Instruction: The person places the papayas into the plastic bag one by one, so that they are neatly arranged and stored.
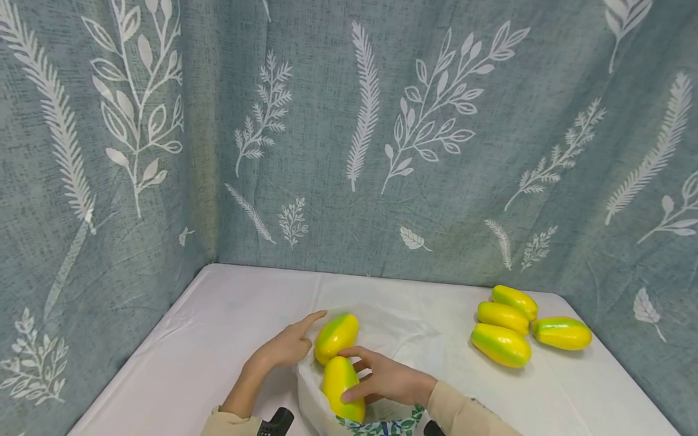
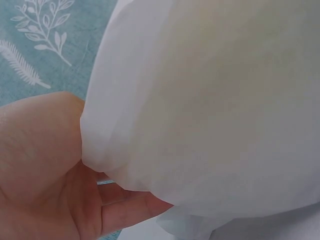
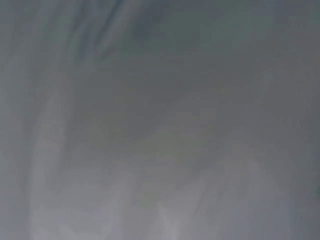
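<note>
A white plastic bag (image 1: 312, 393) with a green leaf print lies open at the table's front. My left hand (image 1: 282, 348) grips its left rim, index finger stretched along the edge; in the left wrist view the bag's white film (image 2: 210, 115) covers some of the fingers. My right hand (image 1: 389, 375) reaches into the bag's mouth and holds a yellow-green, mango-shaped fruit (image 1: 338, 381), thumb on its near side and fingers at its far side. A second such fruit (image 1: 336, 338) lies just beyond it, within the bag. Only blurred grey-white film (image 3: 160, 150) shows in the right wrist view.
Several more yellow-green fruits (image 1: 500, 345) sit grouped on the white table (image 1: 245, 303) at the right. A blue-green curtain (image 1: 327, 133) with white leaf prints encloses the table's back and sides.
</note>
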A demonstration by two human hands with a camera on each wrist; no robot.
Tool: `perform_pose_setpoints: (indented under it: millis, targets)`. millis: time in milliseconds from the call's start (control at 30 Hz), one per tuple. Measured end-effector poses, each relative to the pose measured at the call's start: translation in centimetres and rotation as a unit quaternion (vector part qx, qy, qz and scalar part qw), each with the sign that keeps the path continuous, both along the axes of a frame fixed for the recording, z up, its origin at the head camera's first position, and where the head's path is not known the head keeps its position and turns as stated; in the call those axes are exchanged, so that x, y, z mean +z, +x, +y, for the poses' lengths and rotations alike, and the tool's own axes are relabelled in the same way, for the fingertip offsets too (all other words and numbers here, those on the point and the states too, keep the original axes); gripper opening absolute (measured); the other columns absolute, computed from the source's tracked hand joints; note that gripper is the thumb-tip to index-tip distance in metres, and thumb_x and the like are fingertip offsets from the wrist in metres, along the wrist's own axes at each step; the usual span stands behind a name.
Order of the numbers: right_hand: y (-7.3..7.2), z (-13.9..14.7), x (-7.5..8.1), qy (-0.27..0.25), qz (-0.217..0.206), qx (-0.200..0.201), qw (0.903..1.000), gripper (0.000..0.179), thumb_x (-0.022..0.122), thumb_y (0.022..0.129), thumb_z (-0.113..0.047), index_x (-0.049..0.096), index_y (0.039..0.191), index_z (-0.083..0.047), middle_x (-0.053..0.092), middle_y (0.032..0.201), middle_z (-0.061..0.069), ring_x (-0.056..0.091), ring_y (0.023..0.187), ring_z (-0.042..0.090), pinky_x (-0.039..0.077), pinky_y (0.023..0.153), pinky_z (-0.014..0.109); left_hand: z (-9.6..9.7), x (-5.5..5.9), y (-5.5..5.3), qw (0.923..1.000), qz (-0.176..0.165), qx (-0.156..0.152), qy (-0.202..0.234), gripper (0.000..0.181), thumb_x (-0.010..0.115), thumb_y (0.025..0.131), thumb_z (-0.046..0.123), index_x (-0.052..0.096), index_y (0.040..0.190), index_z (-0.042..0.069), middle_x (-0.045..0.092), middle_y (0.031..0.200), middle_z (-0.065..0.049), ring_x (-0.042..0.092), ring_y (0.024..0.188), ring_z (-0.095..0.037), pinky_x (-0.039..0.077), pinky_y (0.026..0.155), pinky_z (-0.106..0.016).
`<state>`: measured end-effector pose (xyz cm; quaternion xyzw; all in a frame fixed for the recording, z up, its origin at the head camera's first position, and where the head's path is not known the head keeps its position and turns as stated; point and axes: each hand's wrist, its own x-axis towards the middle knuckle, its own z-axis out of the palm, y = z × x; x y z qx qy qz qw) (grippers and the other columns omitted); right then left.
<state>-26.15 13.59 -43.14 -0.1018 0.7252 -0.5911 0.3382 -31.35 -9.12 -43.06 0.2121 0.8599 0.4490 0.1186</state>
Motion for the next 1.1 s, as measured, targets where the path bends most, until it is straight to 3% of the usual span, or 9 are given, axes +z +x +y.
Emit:
perform_pose_setpoints:
  millis: [300,633,1100]
  targets:
    - [0.1,-1.0,0.3,0.001,0.021,-0.004,0.9998,0.062,0.071,0.085,-0.007,0.043,0.140,-0.012,0.043,0.125,0.015,0.049,0.108,0.032,0.051,0.084,0.046,0.0,0.1,0.0,1.0000,0.005,0.003,-0.001,0.063,0.042,0.083,-0.009,0.041,0.144,0.007,0.042,0.142,-0.021,0.039,0.128,-0.037,0.026,0.104,-0.061]
    - [0.1,-1.3,0.1,-0.017,0.034,0.006,0.9993,0.062,0.070,0.087,-0.016,0.040,0.140,-0.007,0.047,0.128,0.013,0.052,0.109,0.029,0.051,0.086,0.045,0.0,0.0,0.1,1.0000,0.008,0.001,0.004,0.063,0.040,0.082,-0.010,0.040,0.144,0.007,0.041,0.142,-0.022,0.035,0.131,-0.040,0.025,0.104,-0.061]
    - [0.2,-1.7,0.1,0.009,0.031,-0.011,0.9994,0.053,0.067,0.089,-0.021,0.046,0.136,-0.007,0.051,0.114,0.014,0.060,0.093,0.025,0.054,0.079,0.043,0.0,0.2,0.2,1.0000,0.005,0.002,-0.003,0.064,0.040,0.082,-0.011,0.041,0.143,0.007,0.043,0.141,-0.022,0.037,0.130,-0.039,0.026,0.104,-0.060]
